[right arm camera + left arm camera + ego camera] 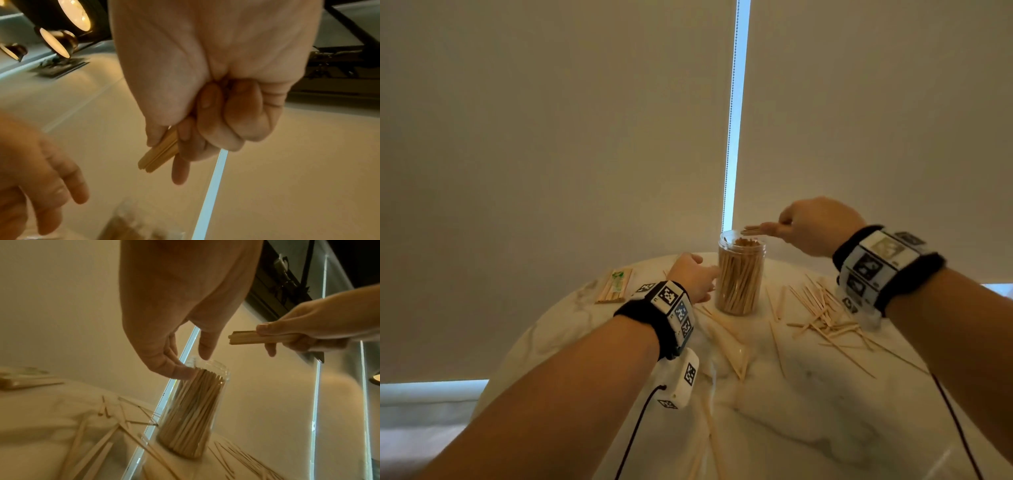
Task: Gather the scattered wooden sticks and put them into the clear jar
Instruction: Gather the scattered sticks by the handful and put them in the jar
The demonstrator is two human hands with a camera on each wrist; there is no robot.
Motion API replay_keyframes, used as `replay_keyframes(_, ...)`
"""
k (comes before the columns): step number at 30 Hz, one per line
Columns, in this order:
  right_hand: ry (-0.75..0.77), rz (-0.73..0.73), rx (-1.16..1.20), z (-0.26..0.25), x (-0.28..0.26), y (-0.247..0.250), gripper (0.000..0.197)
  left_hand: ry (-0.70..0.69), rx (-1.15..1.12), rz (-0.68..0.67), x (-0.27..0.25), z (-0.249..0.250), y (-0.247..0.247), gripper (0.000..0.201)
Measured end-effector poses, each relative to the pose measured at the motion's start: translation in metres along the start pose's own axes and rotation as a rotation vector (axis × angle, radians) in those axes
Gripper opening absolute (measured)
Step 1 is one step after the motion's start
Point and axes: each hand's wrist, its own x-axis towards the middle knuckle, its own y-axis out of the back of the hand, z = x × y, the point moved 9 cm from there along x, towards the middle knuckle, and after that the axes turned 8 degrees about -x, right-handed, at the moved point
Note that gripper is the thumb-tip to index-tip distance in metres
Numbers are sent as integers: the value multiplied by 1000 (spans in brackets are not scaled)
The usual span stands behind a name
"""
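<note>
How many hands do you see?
2. The left hand touches the clear plastic jar of wooden sticks; the right hand holds a small bundle of wooden sticks above it.

Pale tan wooden sticks (822, 315) are lying on a white marble tabletop (808, 428) veined in grey; black wristbands (654, 322) are showing black-and-white square code patterns.

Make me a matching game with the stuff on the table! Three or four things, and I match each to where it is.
Things:
1. clear plastic jar
2. small bundle of wooden sticks
3. scattered loose wooden sticks
4. flat packet of sticks

Places:
A. in the right hand
B. lying right of the jar
C. beside the left hand
D. far left on the table

Pairs: 1-C, 2-A, 3-B, 4-D
</note>
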Motion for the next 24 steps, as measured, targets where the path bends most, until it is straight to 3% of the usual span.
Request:
replay_keyframes(4, 0, -139, -246, -4, 59, -7, 66, -78, 103, -87, 44, 10, -25, 100)
replay_keyframes(9, 159, -240, -412, -45, 102, -30, 58, -216, 132, -133, 80, 10, -59, 159)
replay_keyframes(11, 200, -265, -421, -56, 113, -45, 57, -229, 39, -166, 88, -1, -69, 155)
replay_keyframes(14, 224, -292, -432, -62, 126, -65, 52, -277, -48, -195, 96, -10, -76, 125)
replay_keyframes(18, 218, -360, -413, -61, 134, -74, 44, -307, -53, -191, 98, -12, -80, 122)
replay_keyframes(24, 192, -283, -466, -76, 144, -67, 30, -318, -48, -178, 103, -15, -79, 117)
